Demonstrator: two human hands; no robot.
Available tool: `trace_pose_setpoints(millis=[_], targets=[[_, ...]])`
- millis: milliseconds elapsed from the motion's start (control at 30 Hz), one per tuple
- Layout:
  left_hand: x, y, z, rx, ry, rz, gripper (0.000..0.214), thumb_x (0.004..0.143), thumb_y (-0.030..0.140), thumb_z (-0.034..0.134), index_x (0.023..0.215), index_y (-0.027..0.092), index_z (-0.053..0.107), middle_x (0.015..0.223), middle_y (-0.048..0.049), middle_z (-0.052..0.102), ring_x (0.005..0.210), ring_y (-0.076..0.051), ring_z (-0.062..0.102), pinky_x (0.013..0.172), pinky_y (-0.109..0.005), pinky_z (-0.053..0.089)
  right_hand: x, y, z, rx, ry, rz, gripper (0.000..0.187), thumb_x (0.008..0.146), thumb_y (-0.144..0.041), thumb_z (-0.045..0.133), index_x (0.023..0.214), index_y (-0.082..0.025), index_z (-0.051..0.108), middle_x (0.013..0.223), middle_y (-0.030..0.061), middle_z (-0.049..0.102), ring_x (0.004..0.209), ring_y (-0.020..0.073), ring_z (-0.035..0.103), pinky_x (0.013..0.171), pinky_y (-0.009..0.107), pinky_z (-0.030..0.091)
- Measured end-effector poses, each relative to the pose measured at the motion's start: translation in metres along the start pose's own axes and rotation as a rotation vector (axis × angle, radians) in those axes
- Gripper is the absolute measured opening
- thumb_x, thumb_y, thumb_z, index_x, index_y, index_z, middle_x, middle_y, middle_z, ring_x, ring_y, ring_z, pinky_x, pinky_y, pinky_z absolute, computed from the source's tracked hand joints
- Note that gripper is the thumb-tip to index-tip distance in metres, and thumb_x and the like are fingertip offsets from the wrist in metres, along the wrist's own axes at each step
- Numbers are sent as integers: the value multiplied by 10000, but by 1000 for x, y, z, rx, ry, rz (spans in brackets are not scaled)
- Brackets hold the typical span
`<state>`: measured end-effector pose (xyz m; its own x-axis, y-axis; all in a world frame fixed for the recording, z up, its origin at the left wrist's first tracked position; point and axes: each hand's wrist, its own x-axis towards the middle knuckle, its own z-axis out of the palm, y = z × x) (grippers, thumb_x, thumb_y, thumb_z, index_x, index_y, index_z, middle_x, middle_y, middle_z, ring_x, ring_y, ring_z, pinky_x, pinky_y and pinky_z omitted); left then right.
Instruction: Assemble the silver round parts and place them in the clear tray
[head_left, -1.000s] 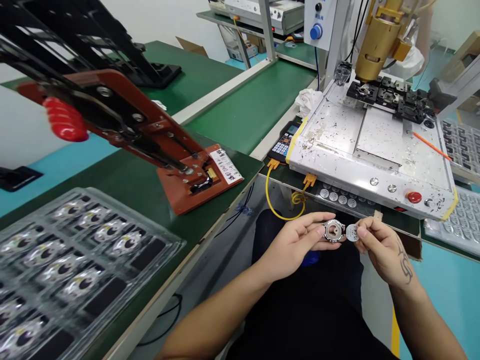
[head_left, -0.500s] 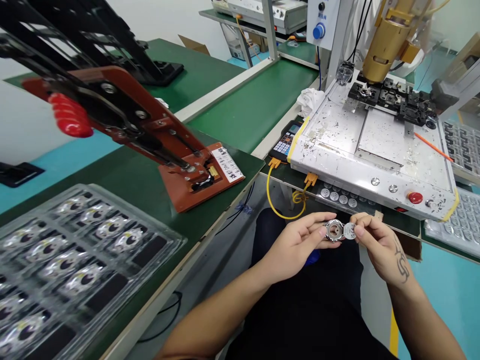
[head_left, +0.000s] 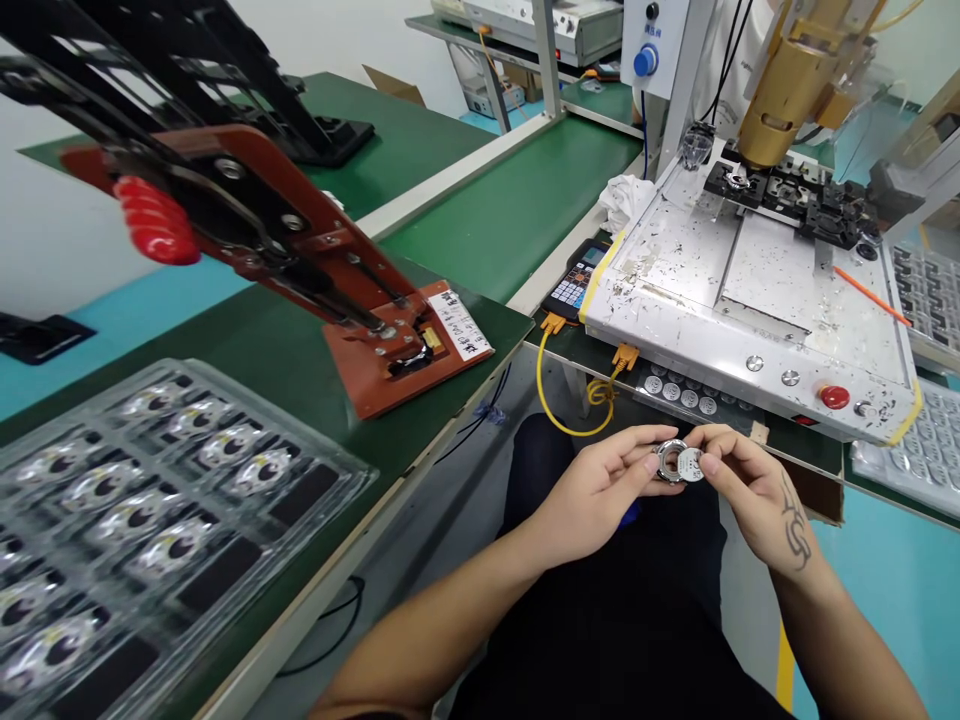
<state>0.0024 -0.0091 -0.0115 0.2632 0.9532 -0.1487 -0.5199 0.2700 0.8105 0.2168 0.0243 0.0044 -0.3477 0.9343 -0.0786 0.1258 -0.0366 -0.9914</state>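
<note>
My left hand (head_left: 611, 485) pinches a small shiny metal ring-shaped part (head_left: 666, 461) between thumb and fingers, above my lap. A thin round silver disc with dark print (head_left: 690, 465) is gripped at its right edge by the thumb and fingers of my right hand (head_left: 746, 490). The disc overlaps the right side of the ring's opening; whether the two touch cannot be made out. Both hands are close together in front of the machine's front edge.
A white dispensing machine (head_left: 675, 300) with a gold cylinder (head_left: 787, 100) stands ahead right. At left are a red-handled toggle press (head_left: 390, 350) and a clear tray (head_left: 315, 550) of metal parts. A yellow cable (head_left: 541, 385) hangs beside the machine; a disc tray (head_left: 682, 385) lies below it.
My right hand has brought the disc leftward, from beside the ring to partly over its opening. My left hand keeps hold of the ring. The view has shifted slightly.
</note>
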Motion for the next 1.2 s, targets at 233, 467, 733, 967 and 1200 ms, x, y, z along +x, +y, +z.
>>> trace_pose_setpoints(millis=[233,467,733,967,1200], targets=[[-4,10,-2,-83,-46,-74,465,928,257,867,1355,151,715,1234,-149,825,1186,-331,791,1050,-499,659,-14,14,-7,109,116,-9,224,1043,-429,710,910,-262,642,1290,93,776,1201,296,699,1025,438,540],[-11,15,6,-41,-32,-66,551,860,133,895,1368,184,688,1258,-116,830,1201,-286,795,1125,-442,620,-36,9,-3,155,177,-28,204,1046,-399,708,920,-274,608,1354,115,780,1292,339,699,1038,504,565],[-14,15,9,-11,-29,-56,528,853,139,896,1344,188,707,1226,-97,841,1168,-271,808,1107,-431,633,-42,5,-2,177,147,-37,183,1054,-390,690,938,-277,605,1322,123,790,1255,349,714,1064,551,552],[-14,16,9,8,-26,-59,541,842,147,906,1344,176,708,1223,-107,839,1179,-282,802,1118,-448,626,-41,7,-4,205,131,-52,154,1058,-357,691,949,-273,620,1317,116,790,1242,332,719,1054,521,559],[-12,18,12,-2,-5,-98,576,818,160,930,1347,156,701,1227,-115,838,1181,-280,801,1127,-455,619,-40,10,-5,221,102,-88,116,1087,-290,642,978,-257,620,1385,96,765,1255,284,716,1052,453,573]])
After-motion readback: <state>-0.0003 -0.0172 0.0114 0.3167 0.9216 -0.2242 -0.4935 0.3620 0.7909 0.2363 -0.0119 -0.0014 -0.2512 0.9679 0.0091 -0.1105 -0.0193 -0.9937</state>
